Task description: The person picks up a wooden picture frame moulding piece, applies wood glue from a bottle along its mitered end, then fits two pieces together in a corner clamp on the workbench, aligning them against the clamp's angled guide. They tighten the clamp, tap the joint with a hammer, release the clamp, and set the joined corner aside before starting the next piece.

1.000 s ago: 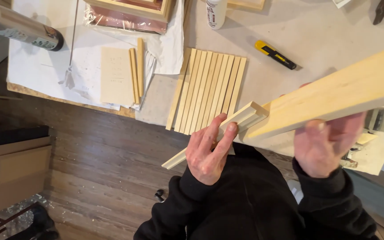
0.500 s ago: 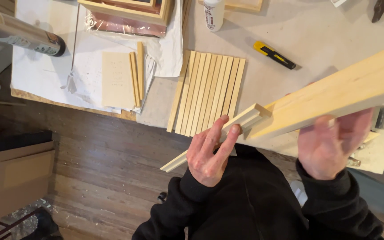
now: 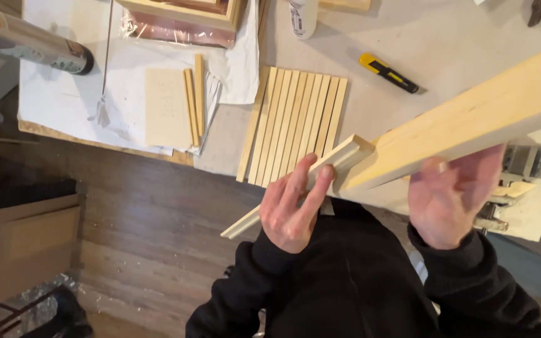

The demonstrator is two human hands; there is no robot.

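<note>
Left hand [image 3: 295, 203] pinches a thin strip [image 3: 295, 186] between thumb and fingers, strip held off the desk [image 3: 458, 37] past its near edge, one end butted against the end of a thick plank [image 3: 471, 116]. Right hand [image 3: 449, 197] is under the plank, fingers loosely spread against its lower face; can't tell how firmly it grips. Plank runs out of view at the right edge. A row of slats [image 3: 295, 125] lies flat at the desk's near edge, just behind the strip. Open floor [image 3: 139, 213] left of the person. Yellow-and-black knife [image 3: 388, 72] sits mid-desk, well apart from the slats. White bottle [image 3: 303, 15] at the far edge is cut off at the top. Dark tube [image 3: 29, 40] with a pale label lies at the far left corner, print too small to make out. A metal clamp [image 3: 524, 172] near the right hand is partly hidden.
</note>
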